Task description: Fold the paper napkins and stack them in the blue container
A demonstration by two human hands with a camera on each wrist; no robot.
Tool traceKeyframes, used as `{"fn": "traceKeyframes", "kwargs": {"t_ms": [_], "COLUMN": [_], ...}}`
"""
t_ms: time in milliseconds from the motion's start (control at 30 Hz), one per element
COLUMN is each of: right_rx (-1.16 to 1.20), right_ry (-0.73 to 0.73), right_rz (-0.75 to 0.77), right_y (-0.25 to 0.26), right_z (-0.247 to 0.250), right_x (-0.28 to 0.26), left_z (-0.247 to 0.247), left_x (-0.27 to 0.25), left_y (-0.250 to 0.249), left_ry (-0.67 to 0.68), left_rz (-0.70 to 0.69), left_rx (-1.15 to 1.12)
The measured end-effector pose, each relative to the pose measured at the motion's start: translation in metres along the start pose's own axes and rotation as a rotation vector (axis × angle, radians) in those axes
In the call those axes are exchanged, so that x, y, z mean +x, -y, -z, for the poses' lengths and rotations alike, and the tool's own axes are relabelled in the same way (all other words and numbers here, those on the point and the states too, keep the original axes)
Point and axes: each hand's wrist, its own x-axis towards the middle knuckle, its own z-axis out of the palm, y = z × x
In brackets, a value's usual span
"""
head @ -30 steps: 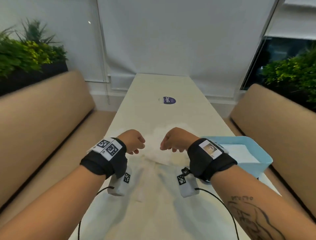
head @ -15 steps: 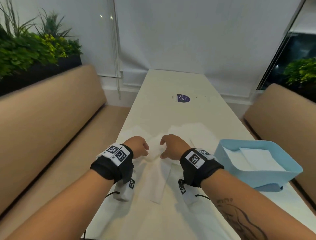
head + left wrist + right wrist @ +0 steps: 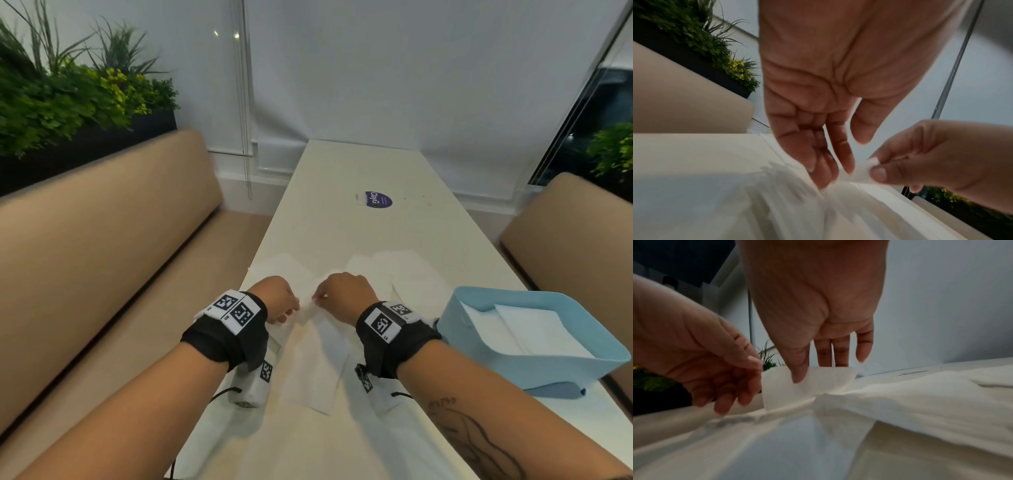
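Head view: right hand [image 3: 342, 294] pinches a napkin [image 3: 317, 363] corner as the left hand's [image 3: 274, 301] relaxed fingers touch it, apparently starting a fold.

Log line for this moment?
phase: folding | right hand pinches napkin corner | left hand touches napkin | blue container holds folded napkins

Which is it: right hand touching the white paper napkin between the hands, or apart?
Touching: right wrist view shows the right hand pinching a raised edge of the white paper napkin.

Right hand [image 3: 813, 301] pinches the napkin [image 3: 824, 384], left hand [image 3: 701, 356] beside.
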Motion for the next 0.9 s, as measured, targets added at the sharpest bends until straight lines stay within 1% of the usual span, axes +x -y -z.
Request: {"fn": "traceKeyframes", "kwargs": {"t_ms": [67,167,300,400,467,533,633,700,767,900], "right_rx": [0.063,0.204,0.318,0.365,0.356,0.328,0.342,0.354,0.358,0.351], "right_ry": [-0.072,-0.178,-0.227,-0.243,-0.233,-0.211,-0.159,-0.135,-0.147,-0.243], "right_rz": [-0.012,-0.006,0.064,0.112,0.144,0.179,0.178,0.144,0.107,0.024], "right_y": [0.001,0.004,0.009,0.007,0.003,-0.003,-0.011,-0.015,-0.02,-0.027], "right_z": [0.006,0.018,0.035,0.044,0.047,0.048,0.048,0.049,0.052,0.061], "right_x": [-0.001,-0.006,-0.018,-0.03,-0.038,-0.046,-0.054,-0.058,-0.06,-0.06], "left_z": [0.001,0.003,0.008,0.01,0.01,0.008,0.004,0.002,0.001,-0.002], "left_x": [0.0,-0.001,0.002,0.003,0.003,0.005,0.007,0.006,0.002,-0.007], "left_y": [0.001,-0.001,-0.006,-0.009,-0.01,-0.012,-0.016,-0.02,-0.024,-0.03], "left_ry": [0.004,0.019,0.068,0.068,0.034,-0.018,-0.113,-0.136,-0.126,-0.062], "left_rz": [0.047,0.101,0.142,0.108,0.057,-0.004,-0.082,-0.123,-0.148,-0.181], "left_rx": [-0.109,-0.346,-0.649,-0.852,-1.0,-1.086,-1.084,-1.027,-0.921,-0.696]}}
